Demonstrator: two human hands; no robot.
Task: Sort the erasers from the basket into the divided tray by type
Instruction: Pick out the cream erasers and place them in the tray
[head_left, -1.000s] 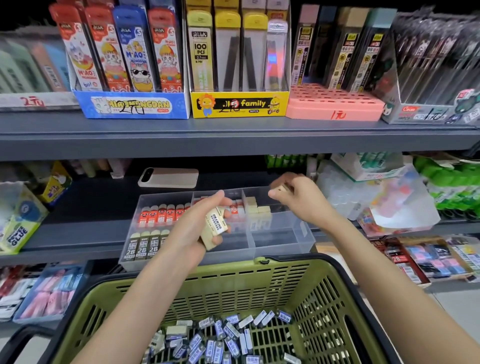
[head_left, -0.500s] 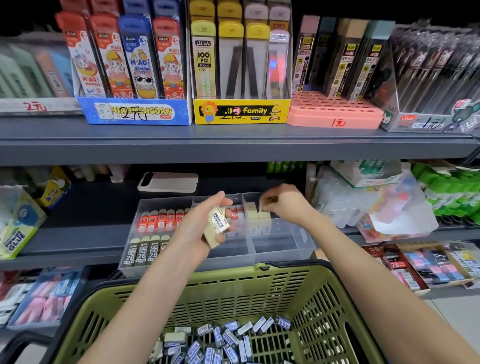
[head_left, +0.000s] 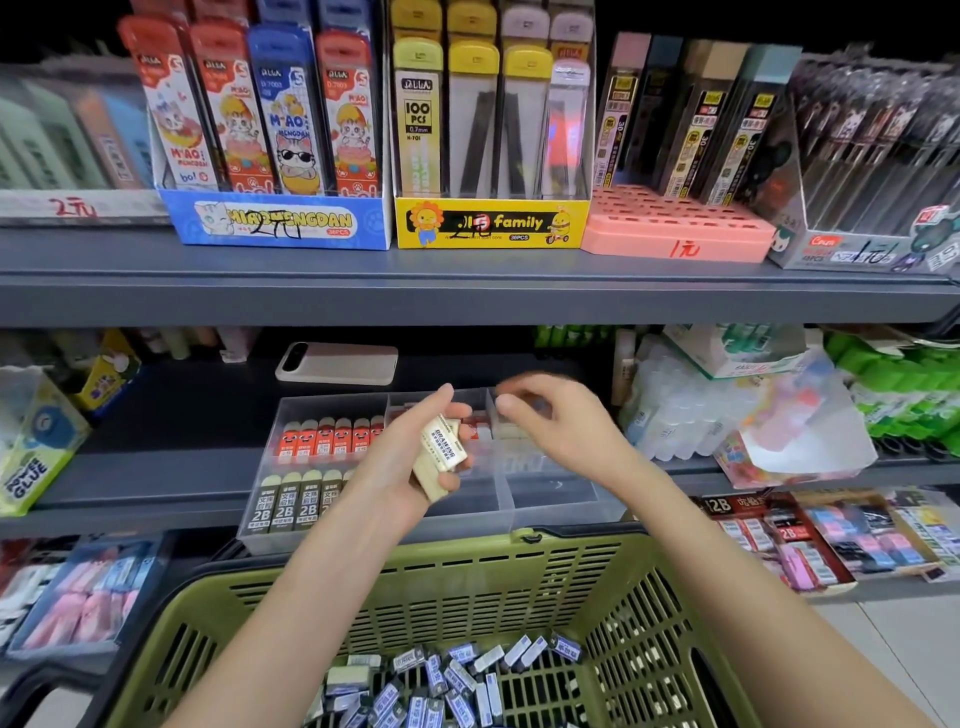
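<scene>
Erasers (head_left: 440, 457), cream with a white sleeve, are being gripped in a stack by the left hand (head_left: 395, 467), over the divided tray (head_left: 561, 512); right hand (head_left: 566, 423) is hovering beside, blurred, grip not readable; more are lying loose in the green basket (head_left: 467, 566).

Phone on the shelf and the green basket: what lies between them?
The clear divided tray, in the head view; the left hand, gripping drawing erasers, and the right hand hover over it.
</scene>
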